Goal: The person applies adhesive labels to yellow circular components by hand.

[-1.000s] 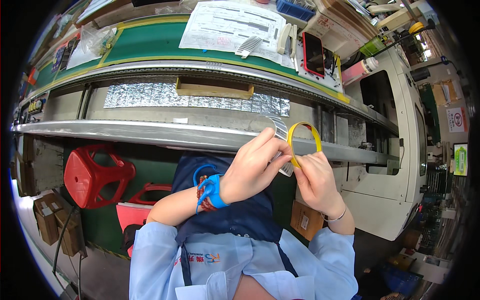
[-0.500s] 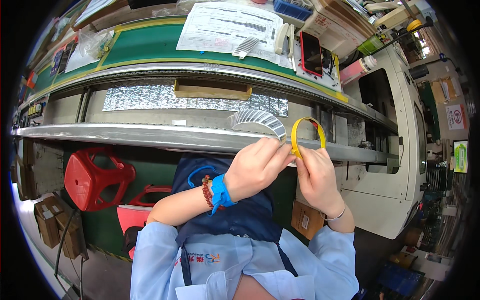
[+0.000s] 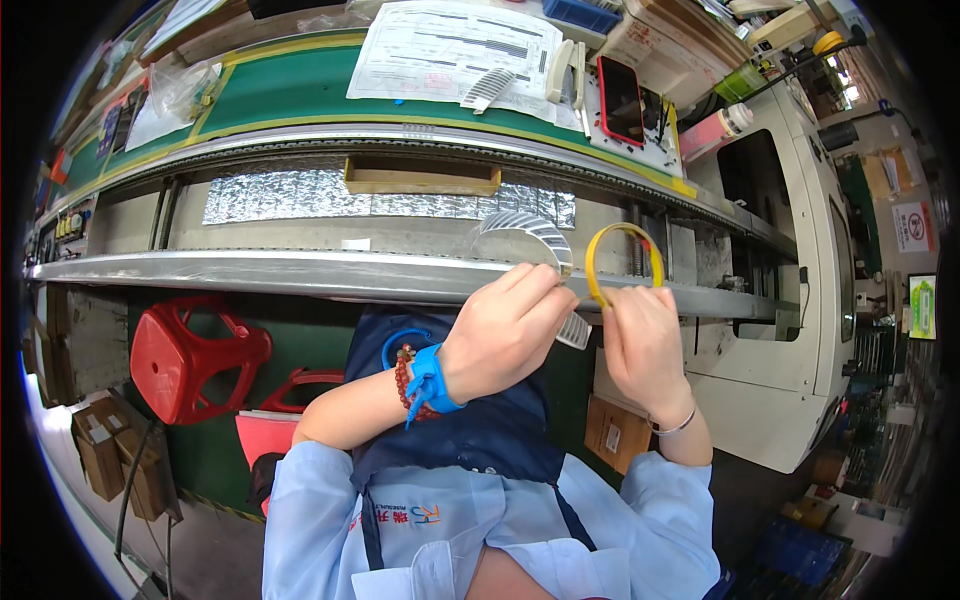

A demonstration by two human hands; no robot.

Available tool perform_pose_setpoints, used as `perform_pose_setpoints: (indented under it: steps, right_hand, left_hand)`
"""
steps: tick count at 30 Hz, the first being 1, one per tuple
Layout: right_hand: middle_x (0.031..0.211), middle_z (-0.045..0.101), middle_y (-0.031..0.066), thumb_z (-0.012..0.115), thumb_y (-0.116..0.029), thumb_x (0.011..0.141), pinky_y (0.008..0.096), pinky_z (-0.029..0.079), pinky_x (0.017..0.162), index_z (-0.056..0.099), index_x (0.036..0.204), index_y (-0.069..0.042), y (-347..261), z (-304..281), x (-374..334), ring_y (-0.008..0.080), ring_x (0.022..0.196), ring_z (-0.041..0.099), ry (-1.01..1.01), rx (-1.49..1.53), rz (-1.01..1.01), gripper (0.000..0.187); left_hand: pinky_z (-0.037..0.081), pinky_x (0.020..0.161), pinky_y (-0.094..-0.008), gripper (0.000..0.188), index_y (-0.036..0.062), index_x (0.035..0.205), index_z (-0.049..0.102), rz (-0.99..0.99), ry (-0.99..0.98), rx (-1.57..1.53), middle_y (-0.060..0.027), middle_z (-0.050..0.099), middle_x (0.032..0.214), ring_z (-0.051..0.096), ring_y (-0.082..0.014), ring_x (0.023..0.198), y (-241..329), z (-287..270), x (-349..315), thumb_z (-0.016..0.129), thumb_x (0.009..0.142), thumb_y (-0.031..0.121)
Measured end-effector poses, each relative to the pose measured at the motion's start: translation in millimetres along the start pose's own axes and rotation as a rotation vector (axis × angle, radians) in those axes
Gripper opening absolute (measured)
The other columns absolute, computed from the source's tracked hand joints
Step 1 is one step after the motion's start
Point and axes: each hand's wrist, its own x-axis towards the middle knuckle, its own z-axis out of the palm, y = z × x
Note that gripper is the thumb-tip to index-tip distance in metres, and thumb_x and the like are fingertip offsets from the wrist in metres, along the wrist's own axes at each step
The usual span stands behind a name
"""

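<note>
My left hand (image 3: 510,325), with a blue wrist strap, is closed on a curled strip of labels (image 3: 550,235). The strip arches above the fingers, and its lower end hangs out beneath them. To its right, my right hand (image 3: 642,345) grips the bottom of a thin yellow ring (image 3: 591,262), which looks like a narrow roll of tape and stands upright above the fingers. A small gap separates the two hands, both in front of the near metal rail (image 3: 400,275). My fingertips are partly hidden, so any small piece between them cannot be made out.
Past the rail, a shallow tan tray (image 3: 420,178) rests near silvery sheeting (image 3: 290,195). Printed paper (image 3: 400,60), another label strip (image 3: 488,90) and a red-edged phone (image 3: 621,100) lie on the green bench. A white machine (image 3: 760,380) stands right, a red stool (image 3: 180,360) left.
My hands have drawn apart, the right one shifting rightward with the yellow ring. The lower end of the label strip now shows under my left hand.
</note>
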Motion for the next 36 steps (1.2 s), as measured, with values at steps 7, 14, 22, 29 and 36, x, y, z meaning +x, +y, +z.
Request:
perform_pose_setpoints:
  steps: [7, 14, 22, 29, 36]
  right_hand:
    - [0.065, 0.050, 0.0100, 0.048, -0.003, 0.077, 0.0347, 0.033, 0.062, 0.052, 0.080, -0.001, 6, -4, 0, 0.0255, 0.062, 0.049, 0.006, -0.033, 0.086, 0.005]
    - [0.058, 0.047, 0.0047, 0.059, -0.007, 0.067, 0.0315, 0.035, 0.058, 0.050, 0.069, -0.006, 16, 1, -8, 0.0199, 0.057, 0.049, 0.135, -0.115, 0.065, 0.009]
    - [0.062, 0.052, 0.0065, 0.057, -0.007, 0.073, 0.0300, 0.038, 0.057, 0.052, 0.070, -0.004, 65, -16, -19, 0.0177, 0.055, 0.050, 0.380, -0.101, 0.172, 0.007]
    - [0.077, 0.057, 0.0150, 0.044, -0.016, 0.084, 0.0405, 0.043, 0.065, 0.056, 0.086, -0.003, 262, -138, -116, 0.0313, 0.075, 0.056, 0.553, -1.096, 0.664, 0.018]
    - [0.105, 0.054, 0.0122, 0.046, -0.018, 0.085, 0.0381, 0.046, 0.074, 0.054, 0.110, -0.013, 366, -208, -250, 0.0279, 0.090, 0.055, -0.041, -1.219, 1.308, 0.026]
  left_hand:
    - [0.040, 0.050, -0.0319, 0.014, 0.0012, 0.076, 0.056, -0.079, -0.004, -0.100, -0.0087, 0.045, 0.066, 0.048, -0.0239, 0.058, 4, 4, 4, 0.065, 0.066, -0.003]
    - [0.041, 0.054, -0.0321, 0.012, 0.0008, 0.075, 0.055, -0.128, -0.108, -0.180, -0.0094, 0.047, 0.069, 0.049, -0.0250, 0.061, 8, 7, 9, 0.063, 0.067, -0.002]
    - [0.036, 0.048, -0.0263, 0.010, 0.0002, 0.069, 0.056, -0.269, -0.050, -0.144, -0.0081, 0.047, 0.063, 0.047, -0.0191, 0.053, 23, 9, 18, 0.064, 0.067, -0.005]
    - [0.036, 0.054, -0.0247, 0.005, -0.0014, 0.071, 0.058, -0.414, -0.028, -0.161, -0.0076, 0.050, 0.066, 0.047, -0.0167, 0.059, 1, -18, 15, 0.063, 0.071, -0.001]
    - [0.039, 0.063, -0.0226, 0.006, -0.0012, 0.076, 0.061, -0.547, -0.046, -0.520, -0.0065, 0.056, 0.075, 0.051, -0.0133, 0.071, -9, -19, 12, 0.063, 0.074, 0.004]
